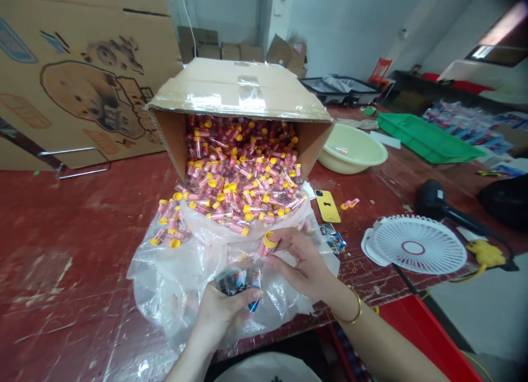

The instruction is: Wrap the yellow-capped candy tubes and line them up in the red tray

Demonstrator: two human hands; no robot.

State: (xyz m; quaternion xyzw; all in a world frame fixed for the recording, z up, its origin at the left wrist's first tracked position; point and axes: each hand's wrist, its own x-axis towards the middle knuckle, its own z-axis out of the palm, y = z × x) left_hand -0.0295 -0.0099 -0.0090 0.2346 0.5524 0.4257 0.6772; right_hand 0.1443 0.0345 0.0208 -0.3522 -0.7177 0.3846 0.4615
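Observation:
My left hand [223, 308] is closed around small dark-blue printed packets [239, 283], whose exact kind I cannot make out. Just above and to the right, my right hand [303, 264] pinches a small clear tube with a yellow cap and pink contents [268, 244]. Beyond both hands, a cardboard box [247, 90] lies on its side, its mouth facing me. Many similar yellow-capped tubes [243, 189] spill from it onto a clear plastic bag [173, 283]. A few more tubes [171, 222] rest on the bag's left part.
On the red table [82, 250], a yellow phone [328, 206], several small packets [333, 239] and a white fan [412, 247] lie to the right. Farther back are a pale green basin [350, 151], a green tray [424, 140] and a black hair dryer [433, 198]. A big carton [82, 85] stands left.

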